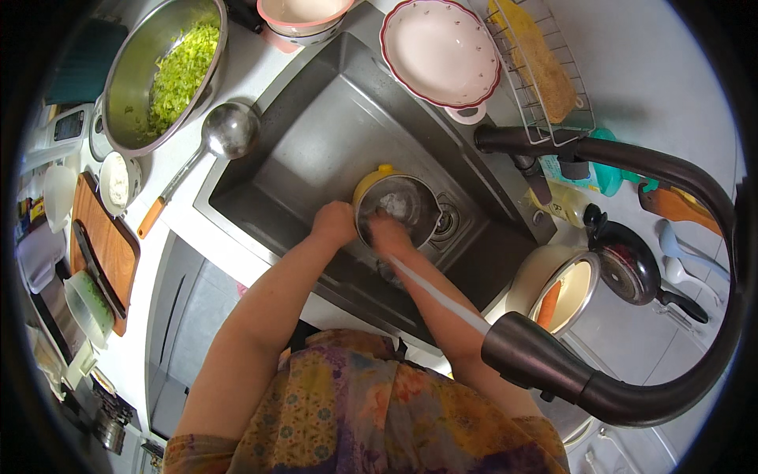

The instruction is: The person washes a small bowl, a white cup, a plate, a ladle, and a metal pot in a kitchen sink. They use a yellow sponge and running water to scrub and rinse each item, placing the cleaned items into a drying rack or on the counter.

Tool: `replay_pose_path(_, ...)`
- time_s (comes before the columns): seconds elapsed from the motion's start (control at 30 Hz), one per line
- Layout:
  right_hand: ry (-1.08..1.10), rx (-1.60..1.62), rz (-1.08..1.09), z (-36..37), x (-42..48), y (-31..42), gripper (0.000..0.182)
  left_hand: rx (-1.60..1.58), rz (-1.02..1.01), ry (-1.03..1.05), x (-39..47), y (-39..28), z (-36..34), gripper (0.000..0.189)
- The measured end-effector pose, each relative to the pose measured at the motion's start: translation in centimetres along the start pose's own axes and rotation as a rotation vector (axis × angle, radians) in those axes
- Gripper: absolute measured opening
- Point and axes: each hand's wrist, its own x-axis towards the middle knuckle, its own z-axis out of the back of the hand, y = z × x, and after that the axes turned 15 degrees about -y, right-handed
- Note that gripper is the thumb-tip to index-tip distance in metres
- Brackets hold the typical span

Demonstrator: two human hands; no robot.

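A small pot (423, 204) with a yellow outside, a metal inside and a pouring lip sits low in the dark sink (320, 136), beside the drain (447, 220). My left hand (334, 224) is closed in a fist at the pot's left side, apparently around its handle, which the hand hides. Inside the pot, my right hand (388, 234) is blurred, and its fingers are partly hidden. Water (441, 296) streams from the dark faucet head (521, 349) across the right forearm to the wrist. Foamy or splashing water shows in the pot.
A ladle (232, 130) and a steel bowl (133, 89) of chopped greens stand left. Behind the sink are a red-rimmed dish (438, 50) and a wire rack (568, 77). The faucet hose (704, 178) arches over the right side, near a frying pan (625, 260). A knife (98, 266) lies on a cutting board (121, 249).
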Motion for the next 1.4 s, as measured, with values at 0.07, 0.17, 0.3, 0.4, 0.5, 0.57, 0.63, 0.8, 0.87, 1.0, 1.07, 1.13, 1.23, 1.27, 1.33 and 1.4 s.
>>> replay_pose_path(0.07,-0.195,-0.038,0.047,-2.5,1.7,-0.7,0.029,0.016,0.009,0.021,0.1,-0.5,-0.3,0.019)
replay_pose_path(0.17,-0.392,-0.135,-0.119,-0.8,2.9,-2.9,0.029,0.063,0.013,0.063,0.3,-0.7,0.6,0.02)
replay_pose_path(0.3,-0.237,-0.075,-0.191,-0.3,-0.9,-4.2,0.033,0.032,0.038,0.061,0.3,-1.2,0.4,0.019)
replay_pose_path(0.4,-0.134,0.288,-0.188,-0.2,-3.3,-0.7,0.041,0.016,0.036,0.009,0.2,-0.5,-0.3,0.021)
replay_pose_path(0.5,-0.31,0.342,-0.188,3.0,-6.0,3.3,0.046,0.023,-0.034,0.017,0.3,-0.4,-0.2,0.019)
replay_pose_path(0.57,-0.394,0.186,-0.095,2.5,-8.0,3.3,0.049,0.018,-0.029,0.004,0.2,-0.1,-0.4,0.018)
replay_pose_path(0.63,-0.211,-0.005,0.054,3.0,-8.3,0.3,0.048,0.049,-0.027,0.021,0.2,-0.2,-0.3,0.017)
replay_pose_path(0.8,-0.224,-0.303,0.284,6.0,-7.2,-7.4,0.046,0.04,-0.039,0.049,0.1,-0.5,-0.5,0.018)
replay_pose_path(0.87,-0.247,-0.354,0.186,8.0,-6.3,-6.1,0.043,0.05,0.002,0.055,0.1,-1.2,0.7,0.018)
replay_pose_path(1.0,-0.085,0.129,0.023,2.2,-6.1,-0.9,0.042,0.033,0.042,0.043,-0.1,-1.1,0.8,0.019)
replay_pose_path(1.07,-0.191,0.452,-0.156,0.2,-3.6,1.7,0.042,0.05,0.014,0.065,-0.2,-1.3,0.9,0.019)
replay_pose_path(1.13,-0.347,0.43,-0.208,0.1,-0.7,0.7,0.043,0.07,0.008,0.076,-0.1,-1.5,1.3,0.02)
replay_pose_path(1.23,-0.489,0.301,-0.201,-0.6,0.6,-1.8,0.042,0.1,-0.011,0.088,0.0,-1.8,1.6,0.021)
replay_pose_path(1.27,-0.415,0.271,-0.194,-0.3,0.4,-2.3,0.043,0.102,-0.021,0.086,0.2,-1.5,1.2,0.021)
replay_pose_path(1.33,-0.295,0.225,-0.18,3.0,-0.5,-1.4,0.042,0.104,-0.015,0.087,0.0,-1.1,0.4,0.021)
replay_pose_path(1.4,-0.446,0.25,-0.071,6.9,-2.2,0.4,0.041,0.115,0.009,0.075,0.1,-0.7,0.2,0.021)
